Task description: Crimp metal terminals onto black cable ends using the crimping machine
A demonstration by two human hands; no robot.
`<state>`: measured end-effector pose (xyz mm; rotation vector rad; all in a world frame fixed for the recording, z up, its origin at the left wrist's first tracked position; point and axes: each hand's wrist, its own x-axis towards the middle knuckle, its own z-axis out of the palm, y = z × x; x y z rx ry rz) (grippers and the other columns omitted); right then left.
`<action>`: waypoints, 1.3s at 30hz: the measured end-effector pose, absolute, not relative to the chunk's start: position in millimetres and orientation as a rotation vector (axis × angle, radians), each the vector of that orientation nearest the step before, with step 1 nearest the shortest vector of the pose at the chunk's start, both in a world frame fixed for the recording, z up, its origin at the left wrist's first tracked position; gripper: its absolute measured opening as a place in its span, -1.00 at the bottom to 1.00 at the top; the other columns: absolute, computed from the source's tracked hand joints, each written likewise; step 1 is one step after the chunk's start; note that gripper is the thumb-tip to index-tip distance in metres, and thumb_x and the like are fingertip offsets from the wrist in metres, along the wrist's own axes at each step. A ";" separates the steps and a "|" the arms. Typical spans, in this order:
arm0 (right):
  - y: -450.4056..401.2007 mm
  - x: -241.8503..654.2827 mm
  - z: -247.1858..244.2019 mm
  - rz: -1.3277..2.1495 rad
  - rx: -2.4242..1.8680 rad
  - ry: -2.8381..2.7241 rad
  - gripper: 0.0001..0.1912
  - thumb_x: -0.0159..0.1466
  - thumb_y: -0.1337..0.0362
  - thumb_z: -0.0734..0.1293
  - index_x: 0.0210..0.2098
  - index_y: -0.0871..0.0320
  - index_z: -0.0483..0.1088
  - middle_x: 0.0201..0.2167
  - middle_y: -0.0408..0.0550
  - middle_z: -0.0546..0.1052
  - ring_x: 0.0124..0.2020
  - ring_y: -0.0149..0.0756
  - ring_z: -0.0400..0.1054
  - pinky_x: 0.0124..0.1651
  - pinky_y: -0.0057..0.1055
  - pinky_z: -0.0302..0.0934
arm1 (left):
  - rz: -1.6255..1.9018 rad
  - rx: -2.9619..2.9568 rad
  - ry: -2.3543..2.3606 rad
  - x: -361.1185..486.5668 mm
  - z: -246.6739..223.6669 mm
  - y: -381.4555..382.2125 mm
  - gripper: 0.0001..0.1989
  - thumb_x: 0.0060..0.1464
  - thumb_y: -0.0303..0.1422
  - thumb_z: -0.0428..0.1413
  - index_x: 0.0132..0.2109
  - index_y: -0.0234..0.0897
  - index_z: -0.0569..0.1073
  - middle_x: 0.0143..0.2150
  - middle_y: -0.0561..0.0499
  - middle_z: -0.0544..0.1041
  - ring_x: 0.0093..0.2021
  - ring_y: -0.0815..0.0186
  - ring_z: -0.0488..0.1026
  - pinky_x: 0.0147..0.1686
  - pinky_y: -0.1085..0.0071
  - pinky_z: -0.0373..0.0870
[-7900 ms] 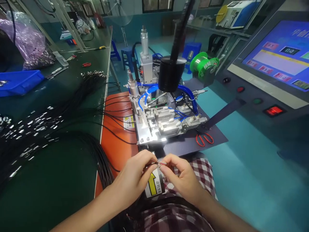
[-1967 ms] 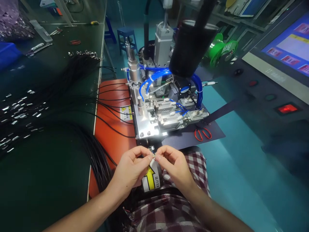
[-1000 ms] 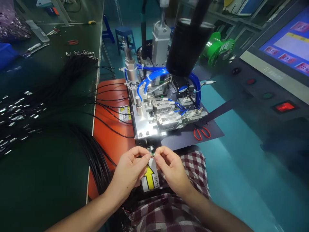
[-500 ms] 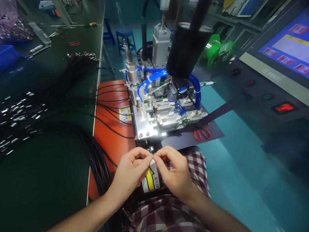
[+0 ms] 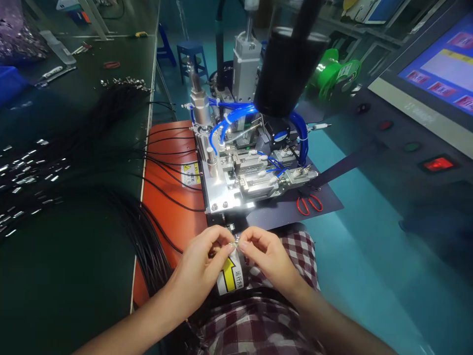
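Note:
Both hands meet in front of the machine [image 5: 254, 170], above a white label with a yellow arrow [image 5: 229, 276]. My left hand [image 5: 205, 256] is closed in a pinch between thumb and forefinger. A small thin shiny piece [image 5: 235, 242] shows at its fingertips, pointing toward the other hand; it is too small to name. My right hand [image 5: 264, 254] is also closed, thumb against forefinger, at the piece's other end. Whether it grips the same piece is hidden by the fingers. A bundle of black cables [image 5: 153, 251] runs down beside my left forearm.
Black cables with shiny ends [image 5: 37, 167] cover the dark table [image 5: 74, 276] at left. Several cables lead over the orange plate [image 5: 166, 192] to the machine. Red-handled scissors [image 5: 309, 204] lie at its right. A control panel with a screen [image 5: 439, 79] stands at right.
My hands have drawn slightly apart, the right one shifting a little to the right. More of the small shiny piece shows between the fingertips. The view has shifted slightly.

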<state>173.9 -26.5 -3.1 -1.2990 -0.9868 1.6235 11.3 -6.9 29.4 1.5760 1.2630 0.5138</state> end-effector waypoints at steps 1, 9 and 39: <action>-22.7 175.2 -4.9 1.609 -1.308 -0.999 -0.74 0.13 0.13 0.35 -0.52 0.17 0.29 -0.63 -0.26 0.22 -0.60 -0.47 0.04 -0.56 -0.51 -0.06 | 0.522 1.692 1.281 9.7 28.5 -5.0 -0.90 0.16 -0.35 0.00 -0.25 -0.22 0.40 -0.39 0.06 0.40 -0.41 0.38 0.34 -0.42 0.50 0.27; 6.6 179.2 -20.7 1.639 -1.333 -1.044 -0.82 0.13 0.23 0.34 -0.52 0.19 0.33 -0.67 -0.28 0.24 -0.63 -0.49 0.04 -0.57 -0.50 -0.10 | 0.532 2.088 1.228 -0.3 6.9 3.5 -0.73 0.21 -0.48 -0.11 -0.05 -0.25 0.43 -0.22 -0.04 0.34 -0.23 0.33 0.40 -0.23 0.44 0.34; 12.9 183.6 -28.9 1.716 -1.375 -1.103 -0.78 0.13 0.16 0.32 -0.48 0.19 0.32 -0.62 -0.25 0.29 -0.62 -0.46 0.15 -0.54 -0.47 0.01 | 0.393 2.573 1.225 1.2 0.1 5.5 -0.64 0.10 -0.59 -0.08 0.00 -0.31 0.42 -0.29 -0.07 0.34 -0.38 0.26 0.39 -0.47 0.40 0.38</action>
